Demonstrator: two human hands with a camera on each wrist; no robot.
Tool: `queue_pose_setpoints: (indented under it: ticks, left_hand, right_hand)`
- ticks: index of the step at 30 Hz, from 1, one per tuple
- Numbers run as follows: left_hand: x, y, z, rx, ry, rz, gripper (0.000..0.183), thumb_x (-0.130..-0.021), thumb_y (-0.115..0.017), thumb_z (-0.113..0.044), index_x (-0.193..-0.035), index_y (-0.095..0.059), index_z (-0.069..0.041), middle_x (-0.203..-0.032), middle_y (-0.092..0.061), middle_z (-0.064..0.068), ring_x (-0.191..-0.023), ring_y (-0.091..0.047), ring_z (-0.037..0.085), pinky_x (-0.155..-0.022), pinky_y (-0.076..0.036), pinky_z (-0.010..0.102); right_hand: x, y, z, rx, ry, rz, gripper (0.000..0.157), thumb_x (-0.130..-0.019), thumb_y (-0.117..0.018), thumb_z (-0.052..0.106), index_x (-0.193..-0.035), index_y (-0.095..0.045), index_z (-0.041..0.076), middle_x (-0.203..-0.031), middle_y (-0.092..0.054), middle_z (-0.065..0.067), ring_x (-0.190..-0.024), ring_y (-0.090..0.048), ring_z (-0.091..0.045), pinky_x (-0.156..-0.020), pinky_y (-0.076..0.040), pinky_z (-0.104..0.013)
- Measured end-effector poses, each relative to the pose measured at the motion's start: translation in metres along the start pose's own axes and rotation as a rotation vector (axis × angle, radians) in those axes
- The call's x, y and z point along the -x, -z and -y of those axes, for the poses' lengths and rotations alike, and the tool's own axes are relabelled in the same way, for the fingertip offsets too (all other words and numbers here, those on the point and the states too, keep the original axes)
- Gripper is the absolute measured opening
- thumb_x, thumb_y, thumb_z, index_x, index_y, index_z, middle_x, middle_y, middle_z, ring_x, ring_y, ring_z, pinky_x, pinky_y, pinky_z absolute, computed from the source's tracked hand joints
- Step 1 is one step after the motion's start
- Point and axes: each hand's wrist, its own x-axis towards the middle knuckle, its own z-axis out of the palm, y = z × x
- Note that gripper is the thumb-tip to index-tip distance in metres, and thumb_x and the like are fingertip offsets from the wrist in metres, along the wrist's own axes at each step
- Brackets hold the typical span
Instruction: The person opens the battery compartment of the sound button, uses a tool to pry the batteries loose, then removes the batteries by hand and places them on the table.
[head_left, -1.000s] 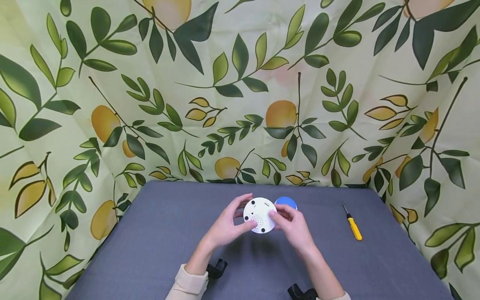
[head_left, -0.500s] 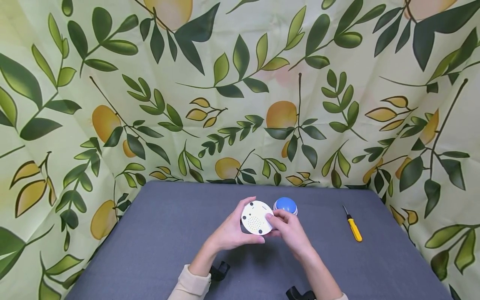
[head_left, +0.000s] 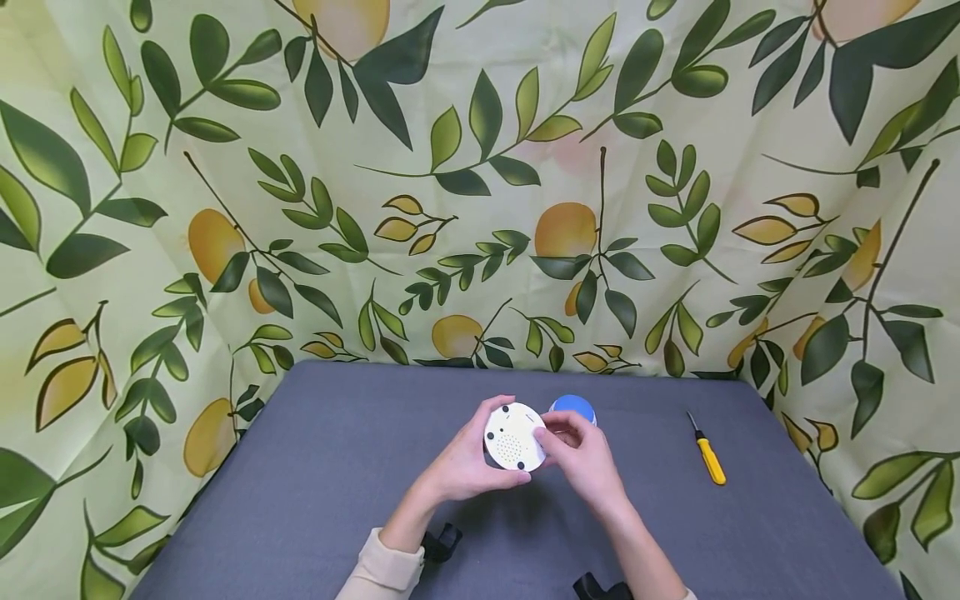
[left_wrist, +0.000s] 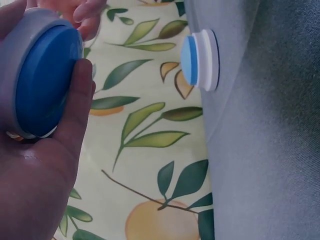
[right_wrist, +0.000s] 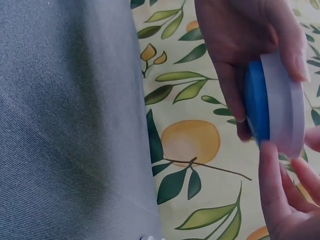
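A round white push button (head_left: 512,440) with a blue top is held up over the table. Its base, with black feet and a cluster of small holes, faces the head camera. My left hand (head_left: 462,460) grips it by the rim from the left, and in the left wrist view the blue top (left_wrist: 46,82) shows beside the fingers. From the right, my right hand (head_left: 587,463) pinches its edge, thumb on the base. Behind the right hand a second blue-topped button (head_left: 573,406) stands on the table, partly hidden; the left wrist view shows its white side (left_wrist: 206,60).
A screwdriver (head_left: 709,460) with a yellow handle lies on the right of the grey table (head_left: 352,433). Fabric printed with leaves and fruit (head_left: 487,200) hangs behind and at both sides. Black wrist mounts (head_left: 442,543) show under the forearms.
Over the second, the held button moved slightly left and down, mostly early on. My left thumb slid from its base to the lower rim. My right hand kept its hold.
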Motion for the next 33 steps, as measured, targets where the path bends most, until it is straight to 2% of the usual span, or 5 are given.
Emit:
queue_pose_setpoints:
  ticks: [5,9,13,23,33]
  left_hand:
    - [-0.002,-0.004,0.003,-0.030,-0.014,-0.008,0.095,-0.073,-0.091,-0.025,-0.150,-0.035,-0.022,-0.130,-0.056,-0.005,-0.111,-0.055,0.015,-0.096,-0.043,0.034]
    - [-0.002,-0.006,0.004,-0.041,-0.020,-0.016,0.095,-0.073,-0.091,-0.026,-0.150,-0.035,-0.022,-0.129,-0.056,-0.005,-0.110,-0.056,0.014,-0.095,-0.044,0.033]
    - [-0.002,-0.008,0.003,-0.049,-0.019,-0.010,0.095,-0.075,-0.091,-0.026,-0.150,-0.033,-0.021,-0.130,-0.055,-0.004,-0.110,-0.056,0.014,-0.094,-0.045,0.033]
    - [-0.001,-0.011,0.006,-0.081,-0.006,-0.004,0.095,-0.075,-0.090,-0.027,-0.151,-0.033,-0.018,-0.131,-0.054,0.000,-0.107,-0.056,0.015,-0.092,-0.046,0.033]
    - [-0.001,-0.009,0.006,-0.089,-0.001,0.029,0.094,-0.075,-0.090,-0.025,-0.149,-0.033,-0.017,-0.132,-0.052,0.000,-0.107,-0.056,0.014,-0.092,-0.046,0.031]
  right_hand:
    - [0.003,-0.004,0.002,0.077,0.092,-0.102,0.025,-0.089,-0.079,0.011,-0.110,-0.068,0.003,-0.105,-0.064,-0.012,-0.088,-0.061,-0.021,-0.065,-0.056,-0.030]
    - [0.004,-0.007,0.003,0.126,0.117,-0.126,0.024,-0.088,-0.080,0.012,-0.109,-0.070,0.006,-0.104,-0.064,-0.009,-0.091,-0.057,-0.020,-0.069,-0.051,-0.026]
    - [0.003,-0.009,-0.001,0.164,0.113,-0.138,0.025,-0.087,-0.081,0.012,-0.109,-0.071,0.007,-0.103,-0.063,-0.008,-0.090,-0.056,-0.020,-0.074,-0.049,-0.027]
    - [0.004,-0.019,-0.009,0.238,0.113,-0.203,0.026,-0.083,-0.084,0.012,-0.105,-0.074,0.003,-0.100,-0.064,-0.008,-0.088,-0.057,-0.020,-0.072,-0.048,-0.025]
    - [0.002,-0.023,-0.010,0.161,0.027,-0.190,0.030,-0.083,-0.083,0.010,-0.107,-0.070,-0.002,-0.101,-0.065,-0.012,-0.090,-0.057,-0.021,-0.072,-0.049,-0.023]
